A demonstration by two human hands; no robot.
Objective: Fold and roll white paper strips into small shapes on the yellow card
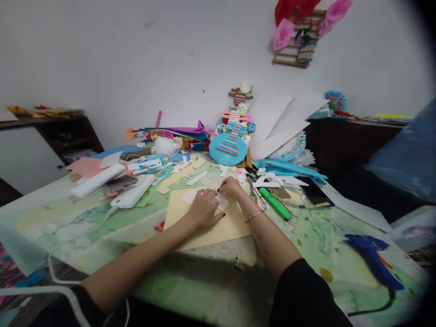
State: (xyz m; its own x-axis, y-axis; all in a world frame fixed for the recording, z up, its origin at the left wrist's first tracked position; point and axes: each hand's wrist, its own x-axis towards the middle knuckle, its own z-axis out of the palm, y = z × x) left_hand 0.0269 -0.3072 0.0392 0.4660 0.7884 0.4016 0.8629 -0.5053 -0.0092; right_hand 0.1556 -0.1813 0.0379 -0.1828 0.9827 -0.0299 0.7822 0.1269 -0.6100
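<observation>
A tan sheet of card (218,229) lies flat on the green table (102,222) in front of me. On it rests a small white paper piece (222,200). My left hand (203,210) lies over the card with fingers curled down onto the white piece. My right hand (231,186) is closed in a pinch at the far edge of that white paper, and something thin and dark seems to sit between its fingertips. A bracelet circles my right wrist.
A green marker (275,203) and scissors (258,194) lie right of the card. A blue glue gun (373,256) sits near right. White power banks (132,191) with a cable lie left. Paper scraps and a blue paper guitar (229,146) crowd the back by the wall.
</observation>
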